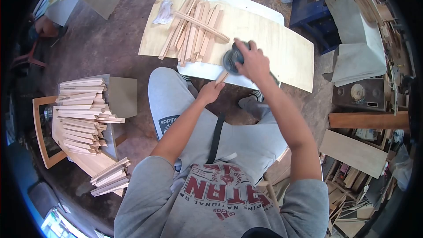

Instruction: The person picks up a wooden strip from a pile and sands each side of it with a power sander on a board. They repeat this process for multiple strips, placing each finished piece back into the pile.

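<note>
Near the plywood board's (282,48) front edge, a wooden strip (221,77) is pinched by the left hand (210,91); the sander (232,57), gripped by the right hand (252,61), should be kept flat.

Workshop, bare concrete floor (110,39), dusty. Plywood sheet (286,53) lies over a white table (246,2). Blue stool (315,15) to the right of it. Stacked wood slats (81,114) on the left, offcuts and boards (352,152) piled right. Daylight, even.
</note>
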`<state>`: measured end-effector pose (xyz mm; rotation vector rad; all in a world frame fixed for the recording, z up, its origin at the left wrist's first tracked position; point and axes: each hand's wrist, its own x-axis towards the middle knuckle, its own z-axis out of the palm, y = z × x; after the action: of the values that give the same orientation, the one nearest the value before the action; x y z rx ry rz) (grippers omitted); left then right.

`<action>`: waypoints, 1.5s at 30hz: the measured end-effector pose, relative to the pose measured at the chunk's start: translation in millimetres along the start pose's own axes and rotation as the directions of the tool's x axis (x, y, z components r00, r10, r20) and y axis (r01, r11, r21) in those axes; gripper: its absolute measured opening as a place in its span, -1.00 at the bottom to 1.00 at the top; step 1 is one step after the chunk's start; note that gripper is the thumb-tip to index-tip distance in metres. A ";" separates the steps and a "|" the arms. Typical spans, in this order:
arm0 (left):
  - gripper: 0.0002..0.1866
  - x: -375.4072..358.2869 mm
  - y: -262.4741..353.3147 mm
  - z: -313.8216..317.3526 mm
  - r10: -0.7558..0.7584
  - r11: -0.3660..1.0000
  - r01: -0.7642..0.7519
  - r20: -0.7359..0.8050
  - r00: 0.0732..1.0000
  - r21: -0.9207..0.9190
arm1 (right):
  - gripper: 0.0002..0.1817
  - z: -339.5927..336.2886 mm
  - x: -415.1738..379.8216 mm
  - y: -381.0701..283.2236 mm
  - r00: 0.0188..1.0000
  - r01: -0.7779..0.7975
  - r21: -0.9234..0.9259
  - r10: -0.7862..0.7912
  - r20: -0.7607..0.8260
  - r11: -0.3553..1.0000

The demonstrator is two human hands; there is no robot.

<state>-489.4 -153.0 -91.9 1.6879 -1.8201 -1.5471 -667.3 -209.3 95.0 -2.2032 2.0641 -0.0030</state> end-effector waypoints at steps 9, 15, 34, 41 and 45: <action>-0.34 -2.2 5.2 -3.2 -0.009 1.000 0.009 0.011 1.000 0.000 | -0.06 -0.3 31.5 31.6 0.996 -0.065 -0.012 0.064 -0.068 0.998; -0.35 0.4 0.3 -1.1 0.028 0.999 -0.027 0.032 0.999 -0.042 | -0.08 -2.8 55.1 45.9 0.994 -0.092 -0.012 0.092 -0.053 0.996; -0.37 5.1 -17.6 -1.1 -0.045 0.994 0.058 0.133 0.990 -0.094 | -0.21 0.4 71.4 100.3 0.955 -0.267 0.051 0.271 -0.118 0.962; -0.30 10.8 20.4 -10.4 -0.158 0.860 0.324 0.399 0.903 -0.395 | -0.16 18.9 14.2 164.2 0.881 -0.437 0.095 0.447 -0.155 0.894; -0.32 57.7 57.8 -22.6 -0.037 0.888 -0.075 0.235 0.971 0.453 | -0.12 24.6 -13.9 175.9 0.860 -0.481 0.114 0.493 -0.130 0.869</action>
<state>-525.6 -224.7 -64.7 1.7126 -2.4824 -1.4391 -841.0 -204.0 55.8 -1.6202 2.6025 -0.2109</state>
